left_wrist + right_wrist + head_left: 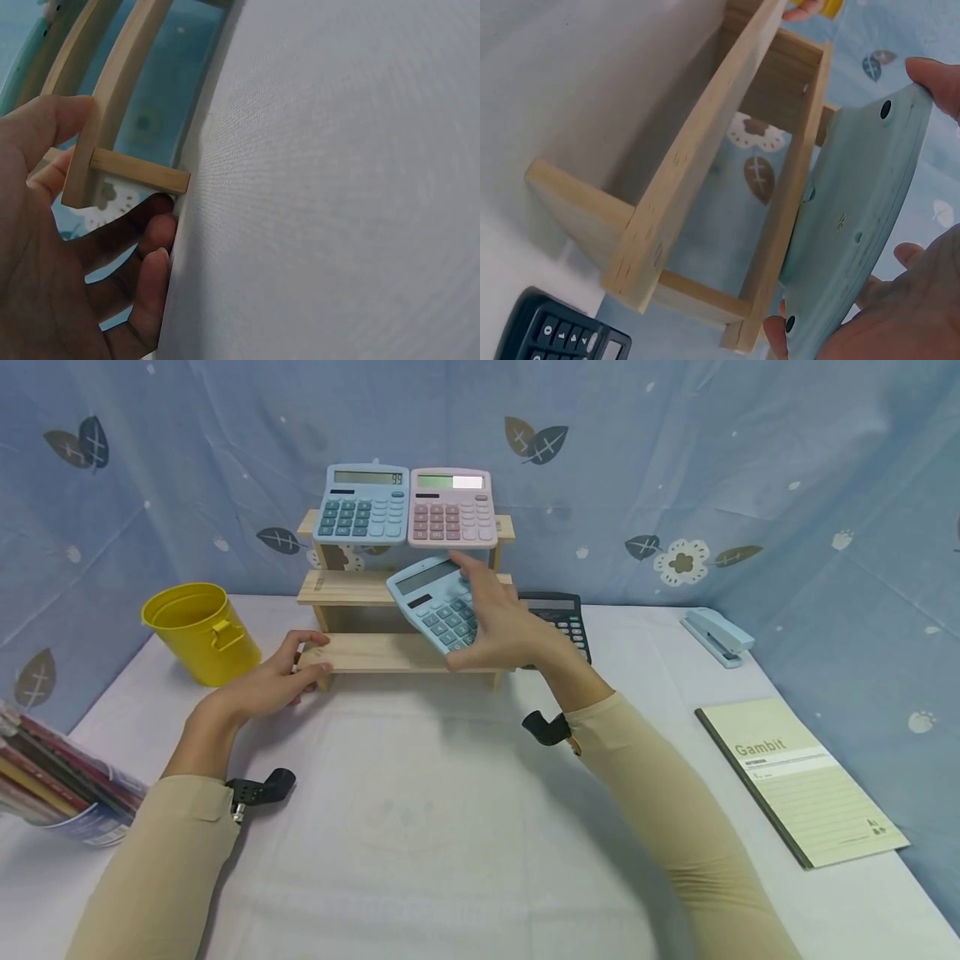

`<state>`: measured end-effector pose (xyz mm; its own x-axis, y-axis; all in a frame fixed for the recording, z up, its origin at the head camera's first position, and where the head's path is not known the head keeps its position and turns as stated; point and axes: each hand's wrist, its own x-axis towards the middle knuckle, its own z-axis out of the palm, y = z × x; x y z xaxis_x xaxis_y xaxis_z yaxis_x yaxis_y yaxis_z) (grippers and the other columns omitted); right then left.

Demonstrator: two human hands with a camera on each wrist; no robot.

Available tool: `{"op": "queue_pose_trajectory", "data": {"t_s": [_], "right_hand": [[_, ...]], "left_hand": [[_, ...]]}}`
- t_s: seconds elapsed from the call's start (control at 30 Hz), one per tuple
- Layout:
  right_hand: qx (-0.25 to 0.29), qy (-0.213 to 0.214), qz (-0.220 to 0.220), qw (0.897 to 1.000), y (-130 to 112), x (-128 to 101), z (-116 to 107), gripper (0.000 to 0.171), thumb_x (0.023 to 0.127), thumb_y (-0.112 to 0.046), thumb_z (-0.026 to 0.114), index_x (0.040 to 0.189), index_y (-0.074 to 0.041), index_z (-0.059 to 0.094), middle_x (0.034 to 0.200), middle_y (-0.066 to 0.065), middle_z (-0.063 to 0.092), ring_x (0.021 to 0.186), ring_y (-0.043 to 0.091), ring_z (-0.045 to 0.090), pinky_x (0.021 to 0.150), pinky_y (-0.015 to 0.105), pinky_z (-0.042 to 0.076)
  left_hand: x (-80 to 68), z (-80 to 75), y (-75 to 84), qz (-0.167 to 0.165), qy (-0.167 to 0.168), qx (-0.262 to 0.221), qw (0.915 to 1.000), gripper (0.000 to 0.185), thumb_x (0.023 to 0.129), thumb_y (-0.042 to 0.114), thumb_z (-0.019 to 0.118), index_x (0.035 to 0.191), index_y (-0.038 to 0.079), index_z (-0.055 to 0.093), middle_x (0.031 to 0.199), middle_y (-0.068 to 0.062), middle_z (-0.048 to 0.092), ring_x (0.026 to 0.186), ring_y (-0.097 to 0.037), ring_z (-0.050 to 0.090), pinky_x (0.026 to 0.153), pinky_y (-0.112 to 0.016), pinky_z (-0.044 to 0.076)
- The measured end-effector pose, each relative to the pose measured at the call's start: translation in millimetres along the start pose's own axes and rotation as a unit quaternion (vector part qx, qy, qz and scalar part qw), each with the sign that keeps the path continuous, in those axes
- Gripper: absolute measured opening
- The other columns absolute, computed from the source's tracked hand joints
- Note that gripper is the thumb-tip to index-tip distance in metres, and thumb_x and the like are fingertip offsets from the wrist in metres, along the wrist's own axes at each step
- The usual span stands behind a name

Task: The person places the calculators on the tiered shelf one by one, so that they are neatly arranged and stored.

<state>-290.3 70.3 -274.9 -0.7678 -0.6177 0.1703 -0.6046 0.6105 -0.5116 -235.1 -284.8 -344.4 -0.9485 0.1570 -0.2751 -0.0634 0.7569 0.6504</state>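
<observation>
A stepped wooden rack [375, 653] stands at the back of the white table. My left hand [281, 675] grips the left end of its lowest shelf, thumb above and fingers below; up close the left hand [90, 240] wraps the rack's corner [112, 97]. My right hand [501, 628] holds a light blue calculator [433, 602] tilted against the middle and lowest shelves. The right wrist view shows that calculator's back [855, 217] pinched by the right hand [900, 315] beside the rack [697, 165]. Another blue calculator [363, 503] and a pink calculator [452, 507] lean on the top shelf.
A black calculator [562, 614] lies just right of the rack, behind my right hand. A yellow metal pot [198, 631] stands at the left, with a stack of books [52, 772] nearer me. A blue stapler [716, 635] and a "Gambit" notebook [798, 781] lie on the right.
</observation>
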Motion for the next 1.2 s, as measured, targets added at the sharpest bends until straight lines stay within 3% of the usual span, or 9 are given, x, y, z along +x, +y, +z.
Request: {"op": "queue_pose_trajectory", "data": {"t_s": [0.17,0.33,0.57,0.9,1.1,1.2], "right_hand": [[-0.004,0.007,0.004,1.0,-2.4,8.9,3.9,0.126,0.068,-0.04,0.082,0.164,-0.024,0.003,0.166,0.006,0.02,0.141,0.028,0.032,0.118,0.062,0.02],[-0.002,0.014,0.002,1.0,-3.4,17.7,6.2,0.124,0.068,-0.04,0.083,0.164,-0.02,0.006,0.165,0.009,0.024,0.141,0.024,0.033,0.119,0.053,0.024],[-0.007,0.031,0.027,0.999,-6.6,27.7,12.7,0.123,0.069,-0.052,0.085,0.163,-0.02,0.012,0.162,0.007,0.03,0.138,0.022,0.036,0.121,0.049,0.022],[-0.042,0.042,0.068,0.996,-16.7,42.2,24.3,0.109,0.074,-0.068,0.081,0.158,-0.02,0.033,0.161,0.006,0.032,0.142,0.032,0.035,0.118,0.048,0.03],[-0.039,0.041,0.064,0.996,-20.0,49.5,26.8,0.111,0.074,-0.067,0.083,0.159,-0.017,0.03,0.162,0.007,0.035,0.144,0.029,0.036,0.121,0.042,0.027],[-0.023,0.033,0.051,0.998,-19.2,51.6,27.5,0.107,0.08,-0.06,0.082,0.16,-0.015,0.028,0.164,0.007,0.034,0.148,0.027,0.034,0.123,0.04,0.023]], "left_hand": [[-0.5,0.6,-0.5,0.0,0.001,0.002,1.0,0.063,0.105,0.06,0.043,0.155,0.037,0.011,0.111,-0.017,0.048,0.096,-0.031,0.05,0.082,-0.043,0.037],[0.1,1.1,-1.1,0.004,0.001,0.0,1.0,0.063,0.105,0.059,0.043,0.155,0.037,0.011,0.11,-0.017,0.049,0.094,-0.03,0.05,0.082,-0.043,0.036],[2.0,0.5,0.1,0.007,-0.002,-0.003,1.0,0.063,0.105,0.058,0.043,0.155,0.037,0.011,0.112,-0.017,0.049,0.095,-0.031,0.05,0.082,-0.043,0.037],[0.5,-0.7,1.2,0.013,0.0,-0.005,0.9999,0.062,0.105,0.058,0.044,0.154,0.037,0.012,0.121,-0.02,0.051,0.1,-0.033,0.053,0.083,-0.041,0.04],[0.7,-1.5,-1.4,0.014,0.003,-0.002,0.9999,0.062,0.105,0.058,0.044,0.154,0.036,0.012,0.12,-0.02,0.051,0.098,-0.032,0.053,0.082,-0.042,0.04],[0.9,-1.4,-3.0,0.007,-0.002,-0.005,1.0,0.064,0.105,0.06,0.043,0.155,0.036,0.01,0.127,-0.022,0.047,0.101,-0.034,0.052,0.083,-0.044,0.04]]}}
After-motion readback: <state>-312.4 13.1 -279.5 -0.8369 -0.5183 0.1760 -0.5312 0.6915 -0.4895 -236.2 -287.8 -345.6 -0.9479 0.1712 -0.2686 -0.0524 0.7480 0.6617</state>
